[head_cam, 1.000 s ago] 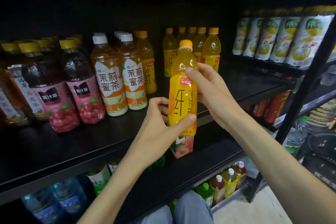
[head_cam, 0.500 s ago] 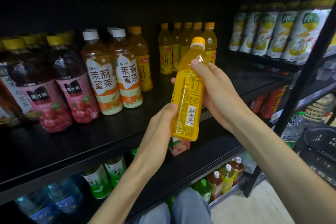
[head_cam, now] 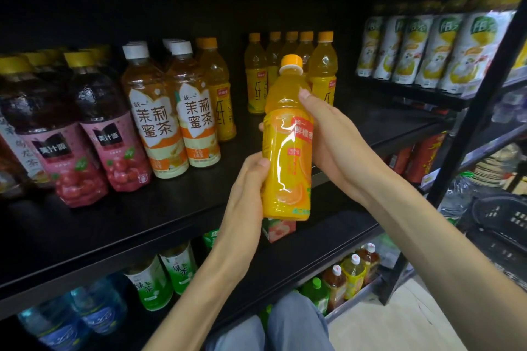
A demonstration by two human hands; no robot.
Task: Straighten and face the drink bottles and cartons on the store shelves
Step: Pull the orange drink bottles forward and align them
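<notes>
An orange juice bottle (head_cam: 286, 151) with an orange cap is held upright in front of the black shelf (head_cam: 128, 225), off its surface. My left hand (head_cam: 248, 188) grips its lower body from the left. My right hand (head_cam: 328, 134) wraps its upper body from the right and behind, thumb near the shoulder. The label's orange-fruit picture faces me. Behind it stands a row of matching orange bottles (head_cam: 322, 65). To the left stand two jasmine tea bottles (head_cam: 176, 120) with white caps and dark red juice bottles (head_cam: 108, 134).
White-green cartons (head_cam: 427, 48) line the right shelf unit behind a black post (head_cam: 482, 102). A pink peach carton (head_cam: 278, 229) sits on the lower shelf under the held bottle. Green tea and water bottles stand lower left, small tea bottles at the bottom right.
The bottle has been turned between both hands: first its front lettering showed, then the barcode side, now the orange-fruit side. It also rose slightly and the view moved closer.
</notes>
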